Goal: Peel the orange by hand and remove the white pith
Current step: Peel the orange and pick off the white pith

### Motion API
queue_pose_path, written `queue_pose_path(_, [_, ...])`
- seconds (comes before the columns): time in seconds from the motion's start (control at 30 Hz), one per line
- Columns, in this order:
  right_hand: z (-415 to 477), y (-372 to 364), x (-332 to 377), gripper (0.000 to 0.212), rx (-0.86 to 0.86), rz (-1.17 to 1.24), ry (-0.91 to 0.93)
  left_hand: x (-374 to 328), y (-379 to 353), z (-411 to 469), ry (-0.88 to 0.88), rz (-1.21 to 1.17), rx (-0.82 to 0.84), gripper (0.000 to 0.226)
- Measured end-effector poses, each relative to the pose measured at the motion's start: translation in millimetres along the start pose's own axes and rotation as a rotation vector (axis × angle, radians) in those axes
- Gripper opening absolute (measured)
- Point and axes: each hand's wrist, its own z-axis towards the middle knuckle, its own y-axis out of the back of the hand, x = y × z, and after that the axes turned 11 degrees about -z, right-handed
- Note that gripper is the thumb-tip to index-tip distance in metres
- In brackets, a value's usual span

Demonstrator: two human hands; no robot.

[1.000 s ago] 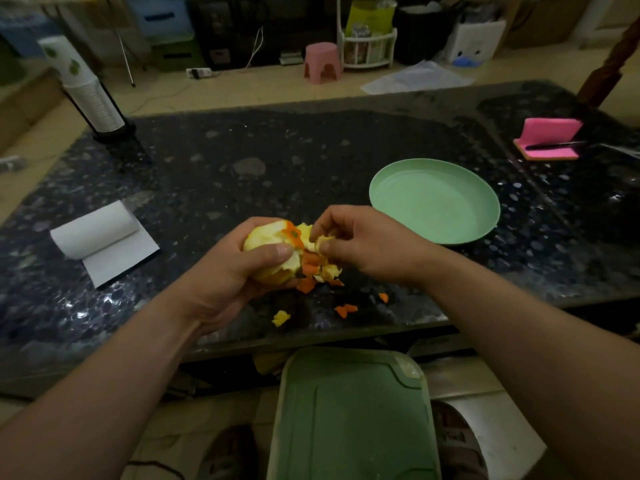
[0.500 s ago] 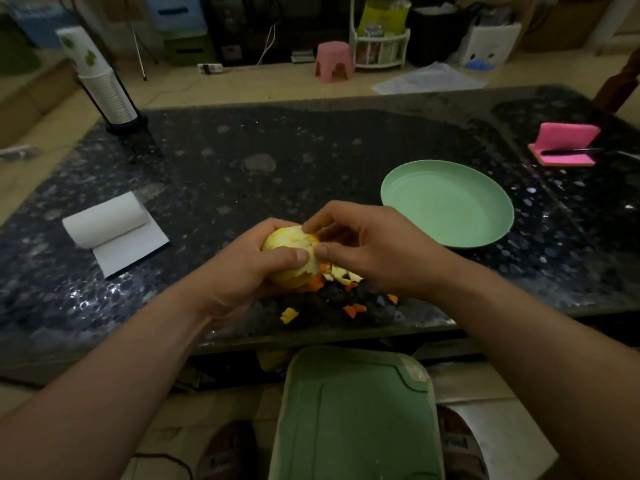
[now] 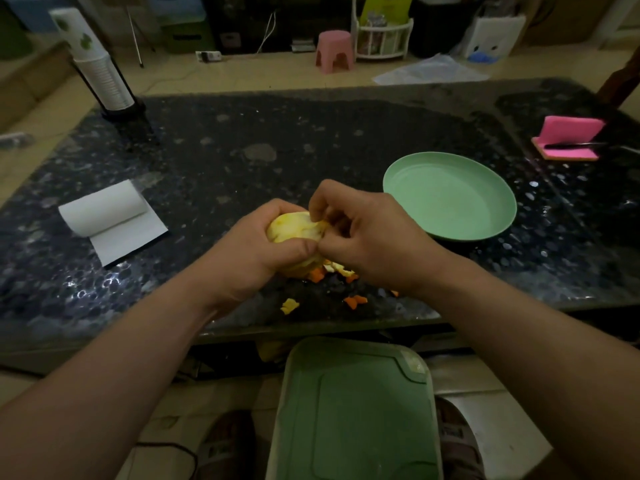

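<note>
Domestic living area. A low, dark speckled table (image 3: 311,150) stands on a tiled floor (image 3: 242,74). Behind it are a pink plastic stool (image 3: 334,50), a white storage rack (image 3: 384,39), a power strip (image 3: 209,56) and stacked paper cups (image 3: 100,74).

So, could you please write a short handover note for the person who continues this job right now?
Left hand: grips the orange over the table's near edge.
Right hand: pinches a pith strip at the orange's upper right.
Done: the visible side shows no rind; peel bits lie on the table under the hands.
Left: pale pith covers the visible fruit; the underside is hidden, so check it for rind.
Plate: on the table to the right, apart from the hands.
</note>
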Motion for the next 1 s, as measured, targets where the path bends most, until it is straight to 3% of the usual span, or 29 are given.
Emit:
queue_pose_path(0.3, [-1.0,11.9,-6.7,0.017,0.180,0.224,-0.056,1.3,11.7,-2.6,0.039,0.011,0.054,0.050])
queue_pose_path(0.5, [-4.5,20.3,-4.9,0.012,0.159,0.127,-0.010,-3.1,8.6,-2.9,0.052,0.056,0.091,0.051])
queue_pose_path(0.73, [-2.9,12.3,5.4,0.023,0.076,-0.003,0.001,-2.3,2.9,-3.2,0.036,0.036,0.103,0.054])
queue_pose_path(1.0, [1.6,11.1,3.9,0.019,0.140,0.243,-0.062,-4.6,12.7,-4.9,0.051,0.007,0.142,0.059])
